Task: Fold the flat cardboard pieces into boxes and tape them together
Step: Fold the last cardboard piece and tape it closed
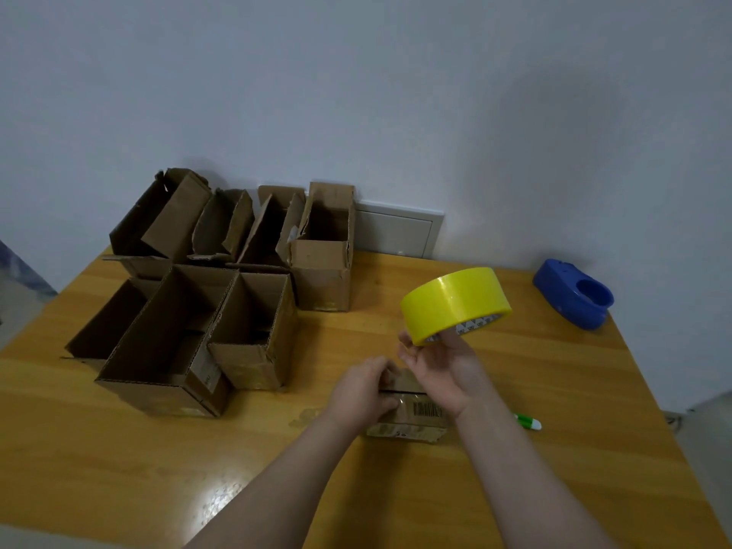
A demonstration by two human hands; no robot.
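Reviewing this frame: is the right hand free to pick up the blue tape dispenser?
Probably not yet: the right hand holds the yellow tape roll. Nothing stands between it and the blue tape dispenser, so the way itself looks open.

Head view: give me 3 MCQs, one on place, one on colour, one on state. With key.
1. Where on the table is the blue tape dispenser?
A. far right, near the wall
B. front left corner
C. middle front

2. What colour is the tape roll?
A. red
B. yellow
C. white

3. What is the left hand doing?
A. hanging idle
B. holding the tape roll
C. gripping the small box

Key:
1 A, it sits at the table's far right edge by the wall.
2 B, the roll's outer band is bright yellow.
3 C, its fingers curl over the box top, while the right hand holds the roll up.
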